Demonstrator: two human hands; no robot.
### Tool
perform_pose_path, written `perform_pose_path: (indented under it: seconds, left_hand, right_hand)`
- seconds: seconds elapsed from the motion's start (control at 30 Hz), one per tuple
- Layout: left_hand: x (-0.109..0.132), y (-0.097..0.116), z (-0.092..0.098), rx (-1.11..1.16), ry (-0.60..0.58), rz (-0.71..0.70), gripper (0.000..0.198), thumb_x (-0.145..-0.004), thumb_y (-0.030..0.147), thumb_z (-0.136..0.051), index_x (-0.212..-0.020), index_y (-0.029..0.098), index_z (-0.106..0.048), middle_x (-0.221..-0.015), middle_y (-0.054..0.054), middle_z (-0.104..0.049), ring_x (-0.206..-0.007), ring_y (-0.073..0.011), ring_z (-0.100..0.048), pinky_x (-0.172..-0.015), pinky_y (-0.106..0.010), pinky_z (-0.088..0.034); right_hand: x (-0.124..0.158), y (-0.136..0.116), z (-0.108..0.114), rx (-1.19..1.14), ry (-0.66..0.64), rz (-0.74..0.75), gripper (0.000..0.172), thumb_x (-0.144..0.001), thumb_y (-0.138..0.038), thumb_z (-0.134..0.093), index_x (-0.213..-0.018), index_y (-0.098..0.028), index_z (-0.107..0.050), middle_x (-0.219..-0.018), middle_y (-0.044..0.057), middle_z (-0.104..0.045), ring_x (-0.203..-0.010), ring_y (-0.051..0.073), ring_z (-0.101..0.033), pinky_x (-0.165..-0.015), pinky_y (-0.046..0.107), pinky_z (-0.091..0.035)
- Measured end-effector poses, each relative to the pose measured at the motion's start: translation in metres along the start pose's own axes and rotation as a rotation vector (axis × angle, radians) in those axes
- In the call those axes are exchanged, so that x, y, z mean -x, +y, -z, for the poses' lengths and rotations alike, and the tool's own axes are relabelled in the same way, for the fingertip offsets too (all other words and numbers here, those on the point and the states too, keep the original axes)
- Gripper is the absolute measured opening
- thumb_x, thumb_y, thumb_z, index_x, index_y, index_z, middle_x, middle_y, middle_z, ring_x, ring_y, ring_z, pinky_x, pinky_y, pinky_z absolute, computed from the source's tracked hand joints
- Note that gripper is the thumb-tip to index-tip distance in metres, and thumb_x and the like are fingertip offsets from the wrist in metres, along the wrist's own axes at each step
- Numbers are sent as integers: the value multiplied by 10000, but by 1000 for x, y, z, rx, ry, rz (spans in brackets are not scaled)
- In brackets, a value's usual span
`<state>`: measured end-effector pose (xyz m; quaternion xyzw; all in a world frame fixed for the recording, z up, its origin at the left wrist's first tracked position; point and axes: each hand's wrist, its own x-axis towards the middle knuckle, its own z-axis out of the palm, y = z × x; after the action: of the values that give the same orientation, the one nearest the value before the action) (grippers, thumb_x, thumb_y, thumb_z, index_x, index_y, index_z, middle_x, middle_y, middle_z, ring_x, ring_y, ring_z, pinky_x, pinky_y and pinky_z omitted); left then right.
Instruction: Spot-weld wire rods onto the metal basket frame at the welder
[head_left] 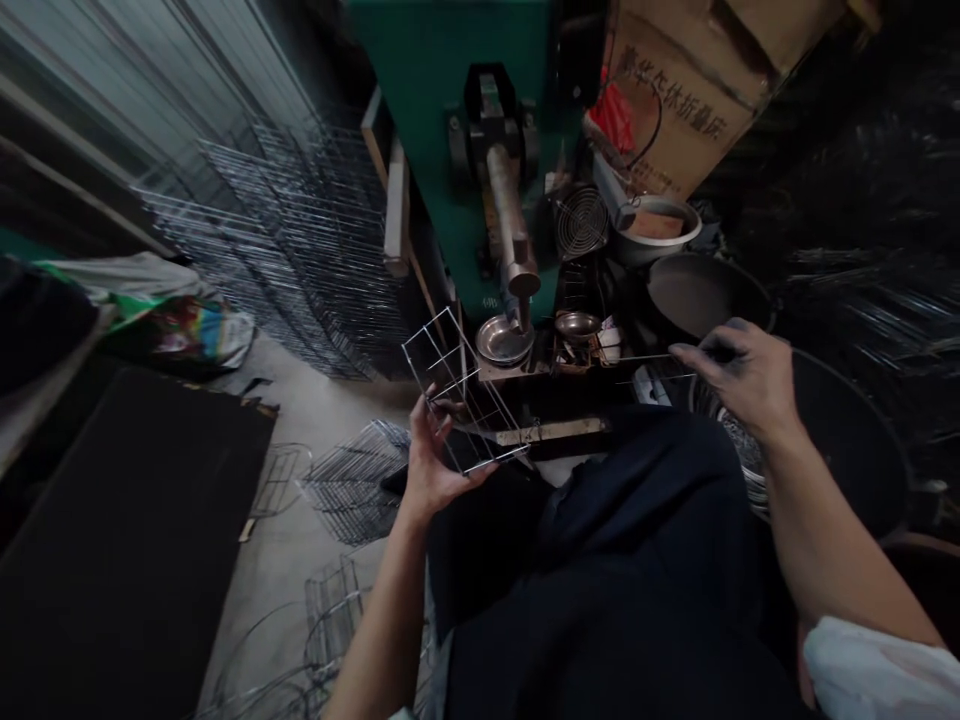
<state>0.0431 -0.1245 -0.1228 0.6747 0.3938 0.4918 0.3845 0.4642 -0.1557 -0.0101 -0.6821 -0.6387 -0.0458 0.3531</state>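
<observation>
My left hand grips a small wire grid frame by its near edge and holds it tilted in front of the green machine. The machine's metal cylinder head points down at a round metal dish. My right hand is to the right, its fingers pinched on thin straight wire rods that run left toward the machine. My dark trousers fill the bottom middle.
Stacks of wire grids lean at the back left and more wire frames lie on the floor. A small fan, a bowl, a cardboard box and dark tubs stand to the right.
</observation>
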Motion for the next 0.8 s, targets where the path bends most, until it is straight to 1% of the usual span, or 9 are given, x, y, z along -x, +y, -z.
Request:
perform_pose_path:
  seconds: [0.07,0.17,0.27,0.33,0.4,0.5,0.67,0.8]
  left_hand:
    - [-2,0,-6,26,-23,11,1261,-570,470,-977,-1586,330,-242,-1376,-132,-511,-1345,-364,-547,-1148,-646,-436]
    - [-7,2,-17,31,-62,8,1238,-575,478,-968,-1575,333,-252,-1456,-152,-474,-1395,-385,-521,-1171,-665,-408]
    - [-13,5,-24,32,-98,-35,1227,-581,494,-960,-1560,337,-239,-1455,-156,-490,-1396,-387,-531,-1165,-666,-422]
    - [-18,7,-25,35,-106,-59,1221,-588,501,-955,-1557,335,-229,-1447,-160,-499,-1399,-390,-531,-1162,-666,-429]
    - [-23,8,-24,28,-115,-67,1230,-592,501,-956,-1559,331,-215,-1470,-174,-476,-1403,-395,-526,-1165,-671,-422]
    - [-28,6,-22,14,-125,-43,1251,-582,502,-964,-1557,330,-198,-1509,-193,-428,-1410,-400,-516,-1174,-687,-398]
    - [-37,1,-23,11,-135,1,1224,-582,480,-965,-1543,330,-221,-1523,-192,-414,-1418,-407,-505,-1177,-693,-386]
    - [-44,-9,-26,0,-152,8,1244,-580,476,-970,-1558,333,-216,-1562,-201,-387,-1417,-420,-510,-1176,-699,-389]
  right_hand:
    - [-3,-6,-7,-51,-27,2,510,-873,-667,-718,-664,-209,-639,-684,15,-552,-630,175,-512,-609,320,-357]
    - [-11,-17,-24,-153,-85,3,525,-870,-678,-713,-651,-208,-627,-687,15,-565,-624,168,-514,-609,315,-367]
    - [-21,-26,-44,-276,-148,9,533,-875,-672,-706,-635,-207,-607,-682,11,-551,-631,166,-504,-606,310,-363]
    - [-28,-30,-57,-357,-186,14,535,-874,-664,-709,-626,-206,-588,-678,5,-538,-632,162,-492,-610,311,-360]
    - [-34,-30,-70,-423,-217,1,542,-861,-669,-717,-620,-208,-568,-680,2,-531,-635,161,-479,-616,314,-359]
    - [-39,-27,-85,-492,-247,-44,573,-840,-705,-715,-606,-214,-536,-674,2,-521,-645,167,-466,-630,324,-359]
    - [-44,-23,-99,-597,-292,-97,604,-823,-735,-710,-590,-214,-515,-639,-5,-486,-640,162,-433,-629,322,-339]
    - [-50,-21,-105,-664,-296,-92,599,-813,-690,-749,-575,-209,-482,-652,-13,-465,-641,150,-414,-619,308,-325]
